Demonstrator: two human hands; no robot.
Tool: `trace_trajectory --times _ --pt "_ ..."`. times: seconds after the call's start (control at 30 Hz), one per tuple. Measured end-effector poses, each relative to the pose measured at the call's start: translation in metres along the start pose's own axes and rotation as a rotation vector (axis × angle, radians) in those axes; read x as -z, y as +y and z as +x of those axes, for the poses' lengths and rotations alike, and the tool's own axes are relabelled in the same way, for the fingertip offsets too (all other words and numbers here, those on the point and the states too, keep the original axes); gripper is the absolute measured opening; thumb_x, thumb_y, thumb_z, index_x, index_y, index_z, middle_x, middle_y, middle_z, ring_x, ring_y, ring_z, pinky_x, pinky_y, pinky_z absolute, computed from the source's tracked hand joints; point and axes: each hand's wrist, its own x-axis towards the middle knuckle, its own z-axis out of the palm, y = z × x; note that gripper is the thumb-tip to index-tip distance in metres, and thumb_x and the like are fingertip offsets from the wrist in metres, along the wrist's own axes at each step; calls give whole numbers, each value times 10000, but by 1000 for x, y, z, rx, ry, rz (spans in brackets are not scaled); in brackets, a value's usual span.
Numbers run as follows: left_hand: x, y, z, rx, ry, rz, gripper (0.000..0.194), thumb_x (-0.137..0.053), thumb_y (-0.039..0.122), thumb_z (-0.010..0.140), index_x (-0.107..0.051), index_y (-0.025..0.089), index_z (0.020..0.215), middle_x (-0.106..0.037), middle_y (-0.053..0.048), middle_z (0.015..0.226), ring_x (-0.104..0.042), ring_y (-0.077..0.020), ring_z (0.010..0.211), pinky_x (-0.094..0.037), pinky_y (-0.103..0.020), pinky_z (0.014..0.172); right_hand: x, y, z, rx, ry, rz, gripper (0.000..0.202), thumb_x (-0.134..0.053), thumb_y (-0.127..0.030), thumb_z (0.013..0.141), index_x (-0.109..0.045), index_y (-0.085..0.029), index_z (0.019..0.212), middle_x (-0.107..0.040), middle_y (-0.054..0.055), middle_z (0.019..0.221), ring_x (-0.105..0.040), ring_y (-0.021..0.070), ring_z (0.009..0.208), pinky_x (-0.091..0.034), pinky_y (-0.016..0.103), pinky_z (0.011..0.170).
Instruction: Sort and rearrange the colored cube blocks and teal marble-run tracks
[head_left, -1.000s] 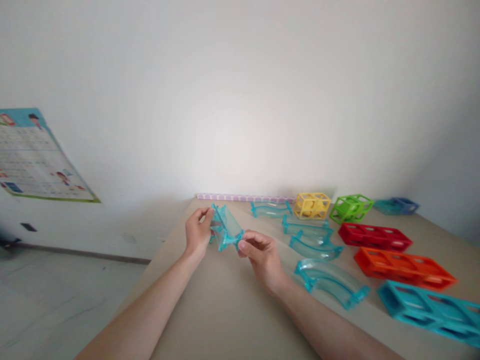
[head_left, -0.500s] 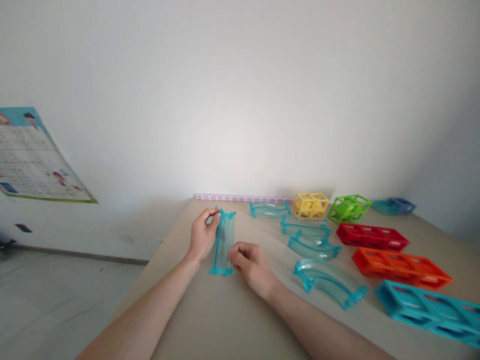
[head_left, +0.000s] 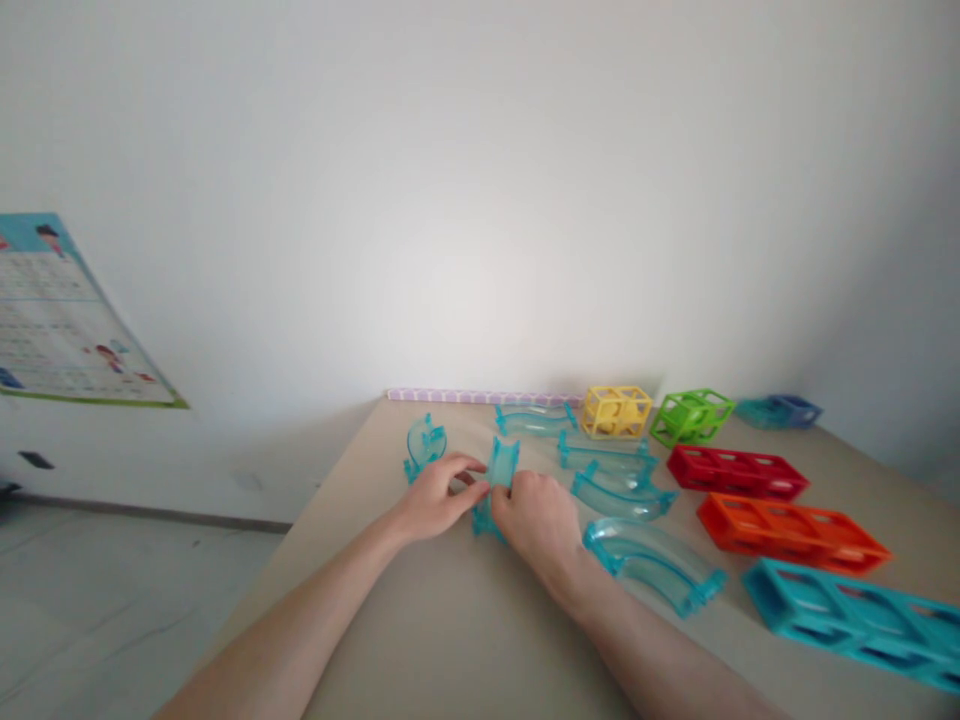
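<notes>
Toward the far edge of the surface (head_left: 420, 620), inward from its left edge, the right hand (head_left: 541, 515) has its grip curled around the right side of a clear teal track piece (head_left: 504, 460); the left hand (head_left: 441, 497) touches the opposite side, how firmly I cannot tell. The piece looks like thin moulded plastic: probably light, stiff and slick, best held mid-length by its side walls without hard squeezing. Nearer the far left corner sits a curved teal piece (head_left: 433, 440).
</notes>
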Motion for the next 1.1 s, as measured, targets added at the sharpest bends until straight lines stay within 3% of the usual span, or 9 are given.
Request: trace_trajectory --times 0.2,0.37,0.43,0.57,0.63,0.7,0.87,0.97,1.1 --pt "-5 1 -2 -117 -130 116 307 -591 349 852 -698 204 1100 -721 -103 1007 -671 -203 809 -498 -253 602 18 2 3 -61 20 -130 236 -543 -261 798 -704 -119 895 -682 201 778 -662 313 812 -442 367 702" --pt "-5 1 -1 -114 -154 149 273 -550 243 859 -698 174 1078 -714 -94 1020 -656 -185 846 -491 -243 637 21 -6 -11 215 165 -230 360 -492 -302 860 -603 -114 1146 -564 235 1209 -526 360 1127 -432 431 862" --pt "-1 -4 1 -137 -60 165 260 -504 121 825 -721 169 960 -720 -71 945 -651 -168 818 -493 -250 665 12 -8 -17 302 125 -237 410 -506 -344 863 -578 -144 1213 -468 221 1362 -424 371 1250 -379 467 958" --pt "18 -13 7 -210 336 291 289 -453 33 770 -693 189 731 -692 -44 822 -628 -175 831 -494 -305 762 -6 -5 -18 283 -11 -294 555 -525 -247 835 -463 -132 1374 -426 233 1414 -374 381 1300 -340 492 998" --pt "29 -16 10 -164 512 436 253 -496 57 764 -700 200 808 -673 -58 900 -597 -208 935 -473 -357 868 -10 -3 -14 255 -23 -332 577 -498 -177 829 -439 -116 1400 -447 240 1394 -401 384 1279 -347 492 987" --pt "35 -20 12 -75 591 582 247 -580 127 756 -697 197 961 -646 -87 981 -559 -251 1014 -431 -412 950 -9 0 -10 232 -11 -352 571 -505 -161 818 -464 -104 1384 -467 247 1372 -410 401 1266 -341 512 988" --pt "32 -36 13 136 440 673 592 -720 335 705 -589 200 1267 -599 -147 1067 -542 -320 1064 -415 -455 952 1 -1 -9 276 127 -316 488 -577 -199 797 -566 -84 1271 -461 259 1366 -344 435 1304 -254 590 1043" --pt "29 -44 13 189 347 601 561 -717 266 695 -615 211 1244 -630 -133 990 -604 -315 952 -447 -439 883 5 -7 -14 485 154 -133 340 -514 -171 847 -616 -125 1168 -542 192 1272 -457 329 1212 -369 468 1012" --pt "30 -47 18 176 373 520 441 -635 161 740 -648 171 1181 -674 -129 988 -646 -284 907 -475 -398 849 0 -15 -23 696 35 143 264 -447 -143 883 -630 -162 1073 -628 109 1043 -571 216 1009 -466 337 918"
